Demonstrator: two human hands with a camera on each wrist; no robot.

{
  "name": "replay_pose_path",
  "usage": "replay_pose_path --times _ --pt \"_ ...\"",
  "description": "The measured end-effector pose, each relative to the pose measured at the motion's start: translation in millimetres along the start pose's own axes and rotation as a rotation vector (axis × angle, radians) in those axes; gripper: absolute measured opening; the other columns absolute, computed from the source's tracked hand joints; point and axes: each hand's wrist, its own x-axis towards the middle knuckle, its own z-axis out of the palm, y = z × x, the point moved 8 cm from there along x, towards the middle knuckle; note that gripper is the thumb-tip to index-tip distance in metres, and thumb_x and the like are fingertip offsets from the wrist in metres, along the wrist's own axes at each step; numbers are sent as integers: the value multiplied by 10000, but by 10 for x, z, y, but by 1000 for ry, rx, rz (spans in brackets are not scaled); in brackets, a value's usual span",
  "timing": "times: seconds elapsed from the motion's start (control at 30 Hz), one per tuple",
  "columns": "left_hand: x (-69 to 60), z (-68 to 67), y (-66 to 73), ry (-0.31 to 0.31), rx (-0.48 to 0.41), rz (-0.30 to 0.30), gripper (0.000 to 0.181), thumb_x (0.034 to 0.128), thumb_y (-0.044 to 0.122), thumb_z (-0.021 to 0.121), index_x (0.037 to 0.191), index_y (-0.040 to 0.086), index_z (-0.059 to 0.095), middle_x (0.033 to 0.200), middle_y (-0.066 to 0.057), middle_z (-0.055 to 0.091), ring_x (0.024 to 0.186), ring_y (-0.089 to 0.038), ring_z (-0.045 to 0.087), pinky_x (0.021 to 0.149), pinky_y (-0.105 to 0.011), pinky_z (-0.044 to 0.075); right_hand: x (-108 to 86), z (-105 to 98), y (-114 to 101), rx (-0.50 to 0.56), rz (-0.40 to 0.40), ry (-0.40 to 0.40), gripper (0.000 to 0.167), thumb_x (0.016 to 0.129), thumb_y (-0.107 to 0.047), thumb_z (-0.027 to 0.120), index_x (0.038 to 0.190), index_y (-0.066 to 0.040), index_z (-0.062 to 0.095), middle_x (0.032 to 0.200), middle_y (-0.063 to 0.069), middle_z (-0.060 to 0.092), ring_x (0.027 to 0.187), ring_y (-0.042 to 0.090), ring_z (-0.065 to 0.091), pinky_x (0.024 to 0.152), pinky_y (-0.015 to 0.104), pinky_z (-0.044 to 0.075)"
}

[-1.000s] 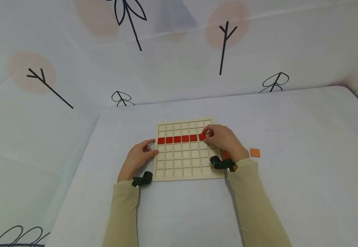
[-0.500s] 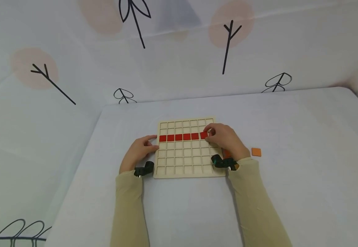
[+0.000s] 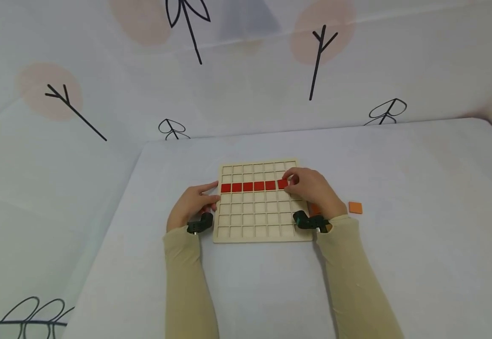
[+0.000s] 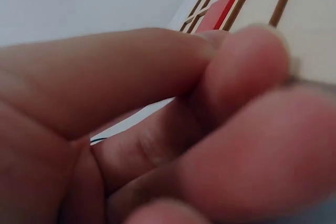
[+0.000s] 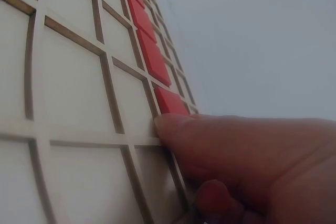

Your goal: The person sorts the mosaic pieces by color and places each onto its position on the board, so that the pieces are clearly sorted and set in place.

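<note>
A pale wooden grid board (image 3: 248, 220) lies flat, with several red tiles (image 3: 248, 187) in one row across it. My right hand (image 3: 314, 188) pinches the rightmost red tile (image 3: 282, 184) between thumb and index finger. Seen from the right wrist, the thumb lies against that tile (image 5: 170, 101), which sits slightly apart from its neighbour (image 5: 153, 57). My left hand (image 3: 191, 203) is at the board's left edge, index finger and thumb touching the rim. In the left wrist view the left hand's fingers (image 4: 247, 72) are bent beside the board, holding no tile.
An orange tile (image 3: 355, 207) lies on the white cloth right of my right wrist. Another orange piece (image 3: 315, 210) is partly hidden under that wrist, at the board's right edge. Behind rises a white cloth wall (image 3: 250, 94) with drawn plants.
The board appears slightly higher and further right in the head view. My left hand has shifted up and right along the board's edge; the right hand keeps its pinch on the end tile.
</note>
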Motion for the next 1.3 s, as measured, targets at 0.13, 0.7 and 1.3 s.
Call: replay_pose_path --times 0.13,0.7,1.3 --pt "17 -3 -24 -7 -21 -18 520 782 279 684 1266 309 495 742 -111 642 571 -145 542 526 -240 397 2 8 0 4 0 -7 278 817 -187 618 1081 -113 575 852 54 541 775 219 470 681 338 379" --pt "92 -8 -25 -10 40 12 530 781 365 668 1274 340 473 759 -98 645 592 -185 585 495 -251 356 0 19 21 5 5 12 286 819 -207 622 1097 -142 597 868 47 547 789 217 465 688 341 372" --pt "117 -8 -43 2 14 32 469 822 292 634 1264 329 484 743 -96 642 535 -154 556 460 -228 367 -90 51 -103 -174 -44 10 304 846 -214 589 1129 -106 559 758 23 478 686 173 433 586 301 330"
